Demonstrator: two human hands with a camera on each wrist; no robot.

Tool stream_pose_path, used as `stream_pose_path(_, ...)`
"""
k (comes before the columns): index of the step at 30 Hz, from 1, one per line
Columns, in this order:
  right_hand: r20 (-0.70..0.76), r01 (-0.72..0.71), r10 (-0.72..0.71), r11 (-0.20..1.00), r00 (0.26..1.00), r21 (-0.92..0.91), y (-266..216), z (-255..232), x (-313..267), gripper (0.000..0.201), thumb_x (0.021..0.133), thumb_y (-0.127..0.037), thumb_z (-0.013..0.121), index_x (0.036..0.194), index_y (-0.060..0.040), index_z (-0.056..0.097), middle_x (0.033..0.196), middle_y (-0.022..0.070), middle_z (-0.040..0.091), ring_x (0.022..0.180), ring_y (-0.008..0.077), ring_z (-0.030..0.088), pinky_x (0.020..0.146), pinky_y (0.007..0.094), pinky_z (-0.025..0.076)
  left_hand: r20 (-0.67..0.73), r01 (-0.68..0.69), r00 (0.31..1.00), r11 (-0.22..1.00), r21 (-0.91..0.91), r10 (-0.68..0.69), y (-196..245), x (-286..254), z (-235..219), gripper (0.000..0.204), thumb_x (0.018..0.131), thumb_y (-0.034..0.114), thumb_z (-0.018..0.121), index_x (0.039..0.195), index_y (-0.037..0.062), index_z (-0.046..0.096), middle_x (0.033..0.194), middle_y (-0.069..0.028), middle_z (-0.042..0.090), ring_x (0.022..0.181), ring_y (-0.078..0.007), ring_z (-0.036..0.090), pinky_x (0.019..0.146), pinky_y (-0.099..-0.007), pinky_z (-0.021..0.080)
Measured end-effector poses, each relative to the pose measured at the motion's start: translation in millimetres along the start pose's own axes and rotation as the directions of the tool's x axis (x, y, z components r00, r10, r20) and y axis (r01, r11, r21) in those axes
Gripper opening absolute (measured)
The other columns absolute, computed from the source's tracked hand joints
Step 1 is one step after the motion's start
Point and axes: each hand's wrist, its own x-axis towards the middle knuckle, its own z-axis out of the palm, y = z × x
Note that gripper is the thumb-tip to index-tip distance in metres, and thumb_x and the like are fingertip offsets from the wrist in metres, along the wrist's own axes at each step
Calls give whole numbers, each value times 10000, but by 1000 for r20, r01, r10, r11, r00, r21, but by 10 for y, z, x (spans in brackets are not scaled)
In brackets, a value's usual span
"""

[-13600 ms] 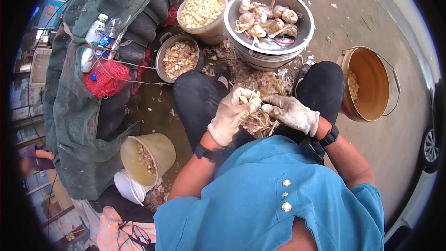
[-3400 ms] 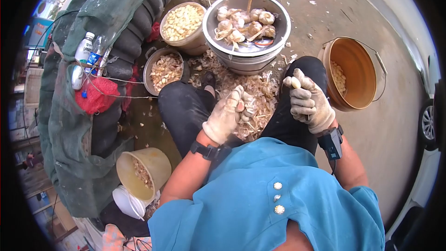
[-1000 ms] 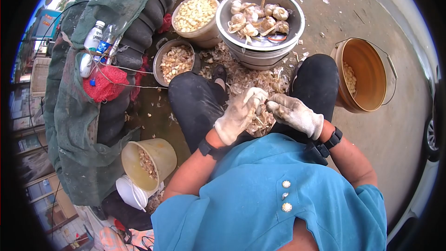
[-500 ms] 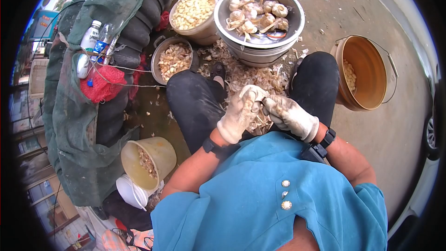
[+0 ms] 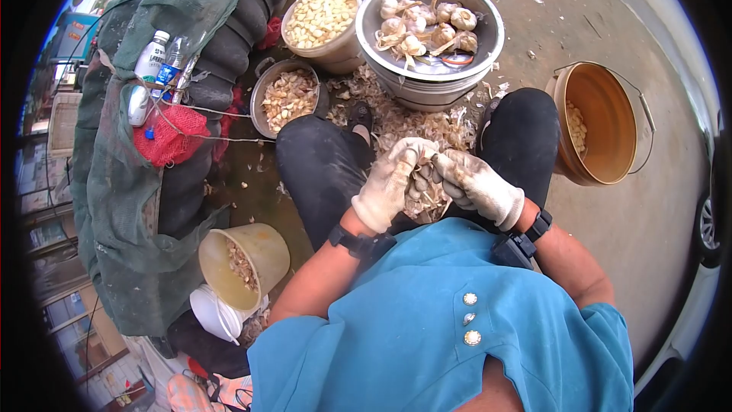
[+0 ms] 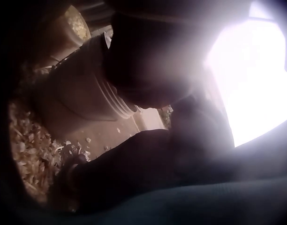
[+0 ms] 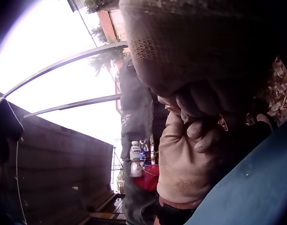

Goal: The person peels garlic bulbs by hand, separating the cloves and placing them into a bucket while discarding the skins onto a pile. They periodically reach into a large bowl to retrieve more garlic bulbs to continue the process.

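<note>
Both hands wear pale, dirt-marked gloves and meet above the lap. In the head view the left hand [image 5: 387, 185] bends its fingers and thumb round a small piece of garlic, mostly hidden. Against its fingertips, the right hand [image 5: 485, 189] has curled fingers pinching at the same spot, where a small dark bit shows. The right wrist view shows the left hand [image 7: 181, 157] with bent fingers below the right hand [image 7: 181, 51]. Below them lies a heap of garlic skins [image 5: 427, 130]. The left wrist view is dark and shows no clear grip.
Ahead, a metal basin [image 5: 494, 46] holds garlic bulbs. Left of it stand a bucket of peeled cloves [image 5: 320, 19] and a pot of cloves and skins [image 5: 290, 99]. A brown bucket [image 5: 610, 122] leans at right, a yellowish bucket [image 5: 267, 252] lies tilted at lower left.
Earlier the hands were apart, the right one showing a pale clove; they have since come together above the lap. Over the last half second the right hand's fingers have shifted slightly.
</note>
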Motion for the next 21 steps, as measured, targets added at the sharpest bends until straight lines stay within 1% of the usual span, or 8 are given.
stream_pose_path(2,31,42,-41,999,999,-33,-34,34,5,274,1002,-416,509,998,-142,524,621,-89,364,480,16,262,422,190,198,79,-144,988,971,192,131,-59,45,-74,450,1041,431,389,1198,59,588,895,7,608,745,-33,526,630,-166,436)
stream_pose_path(6,-14,3,-3,999,1000,-35,25,15,42,299,996,-424,519,975,-126,520,626,-85,361,493,15,272,428,189,198,66,-59,997,921,384,36,92,-38,10,467,1043,431,374,1178,37,585,856,14,606,678,-32,516,587,-165,433)
stream_pose_path(9,-62,79,-91,981,994,-179,146,-22,102,328,990,-439,524,974,-112,527,634,-84,363,509,19,282,443,191,213,-3,75,997,937,341,-79,121,-12,51,450,1048,396,375,1099,17,612,815,17,608,617,-31,509,543,-159,418)
stream_pose_path(11,-41,69,-81,971,996,-229,209,-69,88,351,986,-454,528,988,-104,542,644,-87,365,525,22,297,462,192,228,-195,224,945,955,-195,-262,179,58,85,463,1054,374,356,1012,10,639,788,9,605,601,-32,515,528,-149,407)
stream_pose_path(14,-14,42,-44,992,999,-115,225,-83,44,262,1001,-355,530,1001,-98,584,704,-74,428,594,38,341,511,206,292,-159,209,960,969,-133,-229,305,8,134,478,1057,358,341,963,14,659,789,-2,612,609,-34,531,535,-147,412)
stream_pose_path(17,-51,17,-22,995,998,-98,151,-2,-16,271,998,-357,534,1013,-91,585,707,-78,425,603,39,344,525,203,302,-133,196,965,960,-200,-225,233,48,84,514,1058,400,313,1056,-12,622,784,-22,588,648,-69,516,569,-180,416)
stream_pose_path(19,-68,7,-18,986,997,-169,167,-6,-16,279,997,-364,536,1021,-90,587,713,-80,430,612,37,352,536,202,310,-102,160,976,955,-249,-190,166,71,30,530,1058,414,306,1095,-23,603,782,-27,575,664,-84,508,582,-196,417)
stream_pose_path(21,-84,-4,-16,971,996,-238,187,-6,-12,288,995,-370,538,1029,-89,589,720,-82,436,620,34,359,547,201,317,-25,124,991,979,-161,-129,126,72,-17,559,1057,434,281,1171,-41,551,782,-39,555,682,-108,493,606,-217,413)
